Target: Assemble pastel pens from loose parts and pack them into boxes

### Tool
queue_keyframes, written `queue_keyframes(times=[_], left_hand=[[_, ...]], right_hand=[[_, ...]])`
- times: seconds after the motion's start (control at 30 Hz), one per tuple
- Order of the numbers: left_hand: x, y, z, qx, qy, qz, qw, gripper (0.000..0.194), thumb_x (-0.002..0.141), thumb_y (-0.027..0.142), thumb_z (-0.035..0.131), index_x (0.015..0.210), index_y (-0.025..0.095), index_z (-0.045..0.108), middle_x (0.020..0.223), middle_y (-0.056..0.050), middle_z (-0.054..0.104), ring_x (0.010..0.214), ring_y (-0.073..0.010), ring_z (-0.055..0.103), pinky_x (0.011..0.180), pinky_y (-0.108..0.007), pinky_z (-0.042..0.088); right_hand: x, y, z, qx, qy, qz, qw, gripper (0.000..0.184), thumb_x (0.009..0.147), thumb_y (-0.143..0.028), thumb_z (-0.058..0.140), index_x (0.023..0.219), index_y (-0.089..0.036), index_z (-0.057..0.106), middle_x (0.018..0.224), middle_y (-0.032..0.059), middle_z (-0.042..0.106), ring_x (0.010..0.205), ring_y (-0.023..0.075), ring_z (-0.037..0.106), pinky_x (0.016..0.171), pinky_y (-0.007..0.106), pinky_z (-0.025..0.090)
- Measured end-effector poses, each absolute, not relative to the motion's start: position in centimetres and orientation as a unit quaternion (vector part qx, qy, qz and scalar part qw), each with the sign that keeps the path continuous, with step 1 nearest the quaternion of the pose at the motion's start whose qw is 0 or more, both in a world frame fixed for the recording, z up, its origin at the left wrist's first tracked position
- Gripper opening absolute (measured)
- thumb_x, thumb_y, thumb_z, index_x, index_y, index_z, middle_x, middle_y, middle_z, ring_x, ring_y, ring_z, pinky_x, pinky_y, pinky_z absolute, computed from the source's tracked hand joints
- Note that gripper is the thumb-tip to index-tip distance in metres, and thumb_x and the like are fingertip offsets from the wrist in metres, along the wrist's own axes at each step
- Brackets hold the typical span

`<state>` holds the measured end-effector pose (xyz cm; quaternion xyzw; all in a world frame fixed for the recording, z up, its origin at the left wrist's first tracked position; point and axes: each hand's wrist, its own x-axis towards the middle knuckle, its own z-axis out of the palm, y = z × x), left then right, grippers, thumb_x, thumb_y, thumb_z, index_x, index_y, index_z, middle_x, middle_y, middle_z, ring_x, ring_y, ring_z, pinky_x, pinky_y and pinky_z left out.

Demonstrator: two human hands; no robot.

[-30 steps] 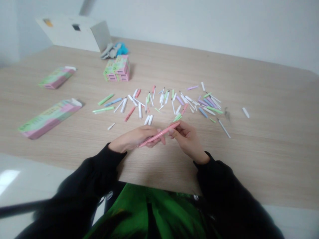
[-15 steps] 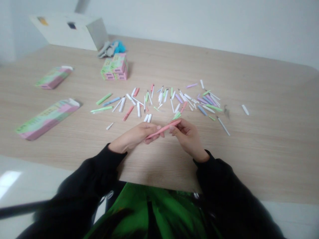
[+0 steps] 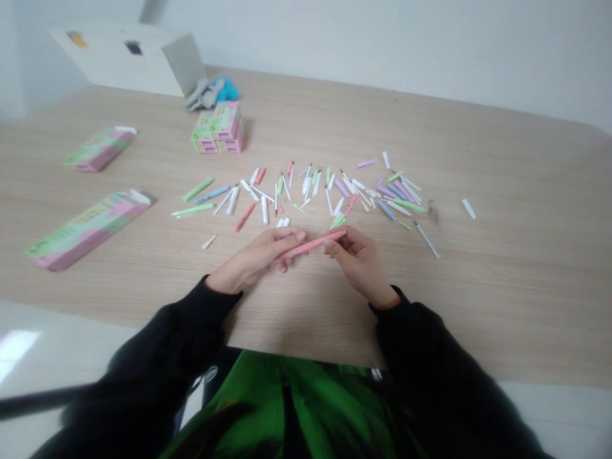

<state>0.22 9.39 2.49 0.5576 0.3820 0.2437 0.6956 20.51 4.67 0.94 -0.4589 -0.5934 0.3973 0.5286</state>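
A pink pen (image 3: 313, 244) slants between my hands, just above the near part of the table. My left hand (image 3: 268, 253) grips its lower left end, with the thumb along the top. At its upper right end, my right hand (image 3: 356, 258) pinches it between thumb and fingers. Just beyond my hands lie two white caps (image 3: 284, 222), partly hidden by my left fingers, and a green pen part (image 3: 338, 220). Past these, loose pen barrels, caps and white refills are scattered, among them a red barrel (image 3: 245, 217) and a blue barrel (image 3: 387, 211).
Two long pink-green boxes (image 3: 90, 229) (image 3: 101, 148) lie on the left of the table. Small pink-green boxes (image 3: 217, 127) are stacked farther back, near grey and blue cloth-like items (image 3: 213, 94) and a white box (image 3: 124, 57). A lone white cap (image 3: 469, 209) lies at right.
The pink pen's left end has drawn deeper into my left hand, whose thumb has moved over it. A pink piece that stuck out under my left fingers no longer shows. My right hand has barely moved.
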Motion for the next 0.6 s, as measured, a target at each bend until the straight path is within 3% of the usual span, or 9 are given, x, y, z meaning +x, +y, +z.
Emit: queue_keyframes(times=[0.1,0.17,0.27,0.33,0.5,0.6], left_hand=[[0.1,9.4,2.1,0.593,0.368,0.219,0.682,0.051,0.093,0.058,0.055,0.069,0.015,0.065,0.052,0.003,0.046,0.043,-0.0069,0.030,0.043,-0.023,0.022],[0.2,9.4,2.0,0.629,0.378,0.244,0.634,0.047,0.090,0.054,0.061,0.065,0.014,0.066,0.049,0.004,0.043,0.046,-0.0075,0.032,0.046,-0.023,0.022],[0.4,9.5,2.0,0.621,0.399,0.291,0.608,0.036,0.082,0.050,0.072,0.077,0.014,0.070,0.061,0.001,0.058,0.052,-0.0081,0.040,0.050,-0.021,0.028],[0.2,9.5,2.2,0.602,0.394,0.269,0.640,0.037,0.083,0.051,0.070,0.081,0.014,0.069,0.068,-0.001,0.063,0.054,-0.0084,0.044,0.050,-0.021,0.031],[-0.6,9.2,2.6,0.562,0.294,0.120,0.764,0.044,0.093,0.052,0.054,0.099,0.012,0.072,0.058,0.003,0.049,0.045,-0.0081,0.030,0.043,-0.024,0.021],[-0.3,8.8,2.7,0.621,0.309,0.186,0.696,0.036,0.093,0.047,0.060,0.099,0.014,0.073,0.058,0.005,0.043,0.049,-0.0086,0.030,0.047,-0.023,0.023]], right_hand=[[20.5,4.6,1.0,-0.456,-0.599,0.398,0.525,0.019,0.090,-0.040,0.071,0.088,-0.021,0.070,0.073,-0.0012,0.067,0.067,0.0133,0.059,0.065,0.029,0.045],[20.4,4.5,1.1,-0.459,-0.598,0.392,0.527,0.017,0.089,-0.039,0.072,0.089,-0.021,0.071,0.074,-0.0010,0.069,0.067,0.0135,0.059,0.065,0.029,0.046],[20.4,4.4,1.1,-0.467,-0.596,0.384,0.529,0.014,0.088,-0.036,0.072,0.091,-0.021,0.072,0.075,-0.0005,0.070,0.069,0.0143,0.061,0.067,0.030,0.047],[20.4,4.4,1.1,-0.468,-0.597,0.383,0.528,0.013,0.089,-0.034,0.072,0.091,-0.021,0.072,0.076,0.0000,0.072,0.071,0.0148,0.062,0.069,0.031,0.048],[20.3,4.1,1.7,-0.449,-0.585,0.412,0.536,0.020,0.087,-0.040,0.074,0.088,-0.021,0.071,0.076,0.0004,0.071,0.071,0.0150,0.065,0.068,0.030,0.050],[20.3,4.2,2.0,-0.450,-0.563,0.411,0.558,0.027,0.085,-0.047,0.076,0.085,-0.021,0.070,0.072,-0.0001,0.069,0.067,0.0143,0.063,0.065,0.029,0.051]])
